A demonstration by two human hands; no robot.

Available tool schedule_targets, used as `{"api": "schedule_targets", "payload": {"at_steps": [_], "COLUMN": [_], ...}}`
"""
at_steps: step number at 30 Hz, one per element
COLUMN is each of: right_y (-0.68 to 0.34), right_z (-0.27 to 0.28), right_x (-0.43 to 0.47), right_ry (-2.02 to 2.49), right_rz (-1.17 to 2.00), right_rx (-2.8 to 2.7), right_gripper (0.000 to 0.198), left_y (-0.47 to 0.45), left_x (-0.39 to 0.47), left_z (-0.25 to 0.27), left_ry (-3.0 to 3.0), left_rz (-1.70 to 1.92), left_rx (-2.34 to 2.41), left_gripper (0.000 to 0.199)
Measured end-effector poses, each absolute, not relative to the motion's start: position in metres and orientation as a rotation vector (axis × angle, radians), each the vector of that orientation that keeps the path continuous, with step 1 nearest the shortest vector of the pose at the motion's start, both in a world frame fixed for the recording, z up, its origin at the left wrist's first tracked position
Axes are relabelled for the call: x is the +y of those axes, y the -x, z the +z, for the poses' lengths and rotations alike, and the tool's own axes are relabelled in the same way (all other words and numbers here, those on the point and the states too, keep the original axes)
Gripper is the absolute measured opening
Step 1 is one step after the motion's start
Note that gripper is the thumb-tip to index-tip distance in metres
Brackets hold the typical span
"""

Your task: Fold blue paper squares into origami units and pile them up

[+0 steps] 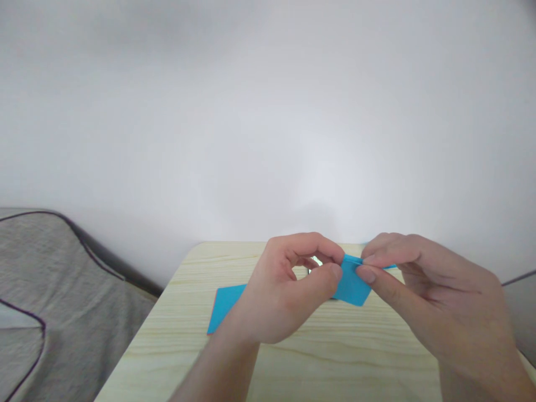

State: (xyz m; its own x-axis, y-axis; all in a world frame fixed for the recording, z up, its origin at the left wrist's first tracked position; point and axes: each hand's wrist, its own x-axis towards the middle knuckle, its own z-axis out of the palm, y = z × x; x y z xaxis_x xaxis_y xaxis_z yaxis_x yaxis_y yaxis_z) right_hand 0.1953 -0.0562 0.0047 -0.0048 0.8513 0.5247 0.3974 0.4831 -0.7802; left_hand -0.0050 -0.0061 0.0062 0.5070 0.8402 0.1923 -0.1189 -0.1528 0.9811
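Note:
A small piece of folded blue paper (352,286) is held up between both hands above the table. My left hand (295,287) pinches its left edge between thumb and index finger. On the other side, my right hand (431,285) pinches the upper right edge, where a fold shows. A narrow blue strip sticks out behind my right fingers; whether it belongs to the same piece I cannot tell. Flat on the table lies another piece of blue paper (226,302), partly covered by my left wrist.
The light wooden table (352,357) stands against a white wall (268,123). Behind my left hand a small object with a bright patterned face (317,261) is mostly hidden. Grey cloth with dark piping (79,312) lies at the left, beside the table edge.

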Motion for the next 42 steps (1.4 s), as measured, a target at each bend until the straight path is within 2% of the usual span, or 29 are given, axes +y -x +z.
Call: {"api": "schedule_targets", "payload": {"at_steps": [9, 22, 32, 42], "right_y": [-0.195, -0.187, -0.194, -0.193], "right_z": [0.001, 0.001, 0.008, 0.015], "right_x": [-0.057, -0.060, -0.060, -0.062], "right_ry": [1.080, 1.050, 1.269, 1.367], "right_rz": [0.515, 0.565, 0.608, 0.418], "right_rx": [-1.609, -1.464, -1.543, -1.646], "right_gripper": [0.013, 0.017, 0.013, 0.014], "left_y": [0.005, 0.005, 0.007, 0.008], "left_x": [-0.010, -0.013, -0.014, -0.014], "left_z": [0.013, 0.014, 0.006, 0.010], "left_ry": [-1.644, -1.643, -1.575, -1.672], "left_rz": [0.964, 1.029, 1.139, 1.153], "left_rx": [0.674, 0.661, 0.650, 0.712], "left_gripper": [0.018, 0.015, 0.015, 0.015]}}
